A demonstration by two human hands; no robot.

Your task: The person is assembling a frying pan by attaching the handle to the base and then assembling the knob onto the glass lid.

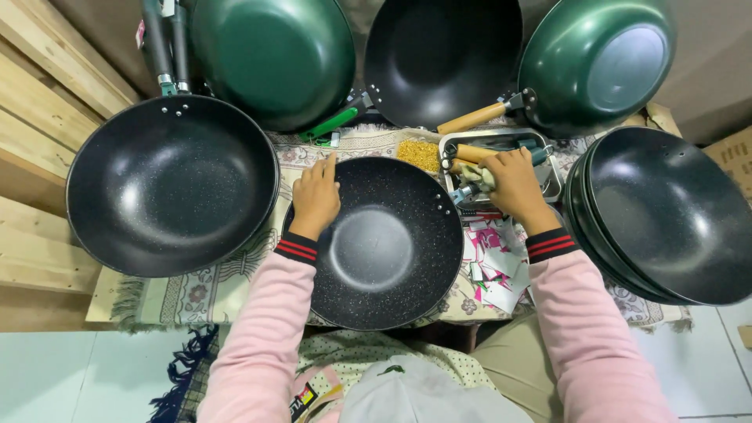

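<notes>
With the black speckled wok (384, 243) lying in the middle of the cloth-covered table (211, 290), the left hand (315, 197) should stay flat, fingers pressed together on its rim, while the right hand (513, 184), closed around a wooden handle (476, 152) over the metal tray (552, 184), lines it up squarely at the rim rivets

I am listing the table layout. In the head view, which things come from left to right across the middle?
Large black pan → left hand → speckled black pan → right hand at the metal tray → stack of black pans.
</notes>
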